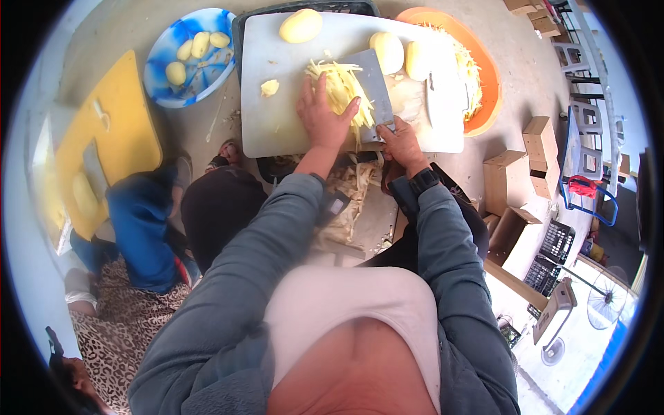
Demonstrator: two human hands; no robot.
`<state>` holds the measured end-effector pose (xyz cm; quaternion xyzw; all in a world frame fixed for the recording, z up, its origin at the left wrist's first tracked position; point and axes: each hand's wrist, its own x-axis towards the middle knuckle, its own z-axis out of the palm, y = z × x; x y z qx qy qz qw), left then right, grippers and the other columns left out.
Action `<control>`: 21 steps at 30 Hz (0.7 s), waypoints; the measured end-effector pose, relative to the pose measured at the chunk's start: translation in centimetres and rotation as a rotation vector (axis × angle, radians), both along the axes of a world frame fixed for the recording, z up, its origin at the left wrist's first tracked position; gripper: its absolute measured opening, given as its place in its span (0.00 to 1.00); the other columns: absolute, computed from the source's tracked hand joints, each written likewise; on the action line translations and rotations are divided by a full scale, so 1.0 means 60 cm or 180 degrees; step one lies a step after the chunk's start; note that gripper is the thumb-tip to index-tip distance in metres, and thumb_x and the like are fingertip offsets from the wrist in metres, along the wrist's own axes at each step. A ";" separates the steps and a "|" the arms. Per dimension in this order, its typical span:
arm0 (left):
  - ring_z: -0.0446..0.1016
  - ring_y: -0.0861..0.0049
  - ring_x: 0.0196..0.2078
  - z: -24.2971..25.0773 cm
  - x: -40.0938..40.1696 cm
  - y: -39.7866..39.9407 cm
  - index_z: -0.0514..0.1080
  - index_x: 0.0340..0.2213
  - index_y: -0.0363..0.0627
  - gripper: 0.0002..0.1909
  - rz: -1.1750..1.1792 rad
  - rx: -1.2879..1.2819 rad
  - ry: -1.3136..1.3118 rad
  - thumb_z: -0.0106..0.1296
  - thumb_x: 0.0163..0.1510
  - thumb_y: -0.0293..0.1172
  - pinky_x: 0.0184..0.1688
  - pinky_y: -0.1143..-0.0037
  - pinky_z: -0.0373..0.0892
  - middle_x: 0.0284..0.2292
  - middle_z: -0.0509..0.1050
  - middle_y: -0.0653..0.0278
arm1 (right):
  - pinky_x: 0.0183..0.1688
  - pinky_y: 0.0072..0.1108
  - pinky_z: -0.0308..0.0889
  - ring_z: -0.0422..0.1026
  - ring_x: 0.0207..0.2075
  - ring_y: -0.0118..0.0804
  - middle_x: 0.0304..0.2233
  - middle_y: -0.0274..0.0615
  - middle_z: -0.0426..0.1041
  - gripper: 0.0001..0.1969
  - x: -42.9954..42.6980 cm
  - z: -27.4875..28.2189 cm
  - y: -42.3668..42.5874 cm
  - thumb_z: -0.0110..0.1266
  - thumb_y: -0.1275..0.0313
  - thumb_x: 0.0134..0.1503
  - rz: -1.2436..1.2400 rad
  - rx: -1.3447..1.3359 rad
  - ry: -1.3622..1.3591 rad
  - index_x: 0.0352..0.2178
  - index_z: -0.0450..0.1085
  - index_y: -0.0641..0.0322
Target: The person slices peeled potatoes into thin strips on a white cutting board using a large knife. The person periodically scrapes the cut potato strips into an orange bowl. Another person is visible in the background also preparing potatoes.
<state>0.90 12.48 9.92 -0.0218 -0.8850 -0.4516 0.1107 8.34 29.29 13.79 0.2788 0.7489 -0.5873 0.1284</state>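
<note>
A heap of potato strips (340, 88) lies on a white cutting board (275, 122), partly over the broad blade of a cleaver (381, 91). My left hand (326, 114) rests against the heap with fingers and thumb spread; its palm side is hidden. My right hand (402, 142) grips the cleaver at its near end, by the board's front edge. Two peeled potatoes, one large (386, 53) and one narrower (417, 60), sit right of the blade. Another peeled potato (301, 26) is at the far edge, and a small potato piece (270, 87) lies to the left.
Right of the board stands an orange basin (493, 88) with many strips. A second blade (431, 98) lies on the board in glare. Left are a blue-and-white basin (155, 67) with several potatoes, a yellow board (122, 114), and another person's blue-clad leg (140, 228). Cardboard boxes (506, 179) stand right.
</note>
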 end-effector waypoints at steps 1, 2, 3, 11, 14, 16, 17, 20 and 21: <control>0.58 0.44 0.57 -0.002 -0.002 0.003 0.61 0.58 0.51 0.45 0.0007 -0.0002 0.0089 0.64 0.42 0.55 0.58 0.55 0.55 0.58 0.57 0.43 | 0.18 0.21 0.63 0.67 0.17 0.25 0.24 0.36 0.72 0.13 0.001 -0.009 -0.006 0.54 0.69 0.57 0.0020 -0.0037 0.0049 0.40 0.69 0.67; 0.59 0.43 0.56 -0.004 -0.003 0.005 0.62 0.57 0.50 0.44 0.0015 -0.0005 0.0177 0.64 0.42 0.54 0.57 0.54 0.56 0.58 0.58 0.42 | 0.18 0.20 0.63 0.67 0.17 0.25 0.24 0.36 0.72 0.13 0.001 -0.017 -0.012 0.54 0.69 0.57 0.0041 -0.0073 0.0098 0.41 0.69 0.66; 0.59 0.44 0.56 -0.005 -0.005 0.006 0.62 0.57 0.50 0.44 0.0023 0.0013 0.0181 0.64 0.42 0.54 0.57 0.54 0.56 0.58 0.58 0.42 | 0.18 0.20 0.63 0.68 0.17 0.25 0.24 0.36 0.72 0.14 -0.002 -0.017 -0.021 0.54 0.69 0.57 0.0053 -0.0130 0.0064 0.42 0.69 0.66; 0.58 0.48 0.59 -0.009 -0.011 0.005 0.62 0.58 0.54 0.42 0.0023 0.0162 0.0040 0.63 0.43 0.52 0.61 0.57 0.53 0.60 0.57 0.46 | 0.18 0.21 0.64 0.69 0.17 0.28 0.23 0.39 0.73 0.17 -0.007 -0.052 -0.065 0.52 0.69 0.57 0.0087 -0.0500 0.0059 0.46 0.67 0.66; 0.59 0.49 0.59 0.008 -0.008 0.017 0.64 0.56 0.52 0.40 -0.0048 0.0222 -0.0115 0.64 0.43 0.48 0.61 0.58 0.55 0.60 0.58 0.46 | 0.18 0.23 0.65 0.69 0.16 0.29 0.22 0.40 0.72 0.16 0.001 -0.082 -0.050 0.52 0.69 0.57 0.0175 -0.0083 0.0225 0.45 0.67 0.67; 0.59 0.49 0.59 -0.011 -0.014 0.008 0.64 0.56 0.50 0.41 0.0015 0.0270 0.0115 0.65 0.41 0.46 0.60 0.58 0.55 0.60 0.58 0.47 | 0.18 0.23 0.64 0.68 0.16 0.29 0.21 0.40 0.71 0.14 -0.010 -0.058 -0.068 0.51 0.71 0.57 0.0253 -0.0106 0.0166 0.44 0.66 0.66; 0.59 0.49 0.59 -0.017 -0.017 0.008 0.64 0.56 0.50 0.41 0.0003 0.0333 0.0229 0.65 0.41 0.45 0.60 0.58 0.56 0.60 0.58 0.47 | 0.17 0.23 0.64 0.68 0.15 0.29 0.21 0.40 0.70 0.13 -0.011 -0.038 -0.075 0.51 0.72 0.57 0.0248 -0.0083 0.0139 0.43 0.66 0.66; 0.58 0.50 0.60 -0.006 -0.017 0.005 0.63 0.56 0.49 0.40 -0.0085 0.0563 0.0153 0.66 0.42 0.41 0.60 0.59 0.56 0.60 0.58 0.46 | 0.16 0.22 0.64 0.66 0.15 0.28 0.20 0.38 0.69 0.10 -0.010 0.017 -0.093 0.49 0.75 0.57 0.0131 -0.0462 0.0042 0.42 0.66 0.64; 0.58 0.49 0.61 -0.004 -0.015 0.005 0.63 0.56 0.48 0.40 -0.0141 0.0638 0.0162 0.66 0.42 0.40 0.61 0.59 0.56 0.60 0.57 0.46 | 0.16 0.22 0.63 0.65 0.14 0.27 0.20 0.37 0.68 0.10 -0.008 0.022 -0.097 0.49 0.76 0.57 0.0086 -0.0509 0.0080 0.42 0.66 0.64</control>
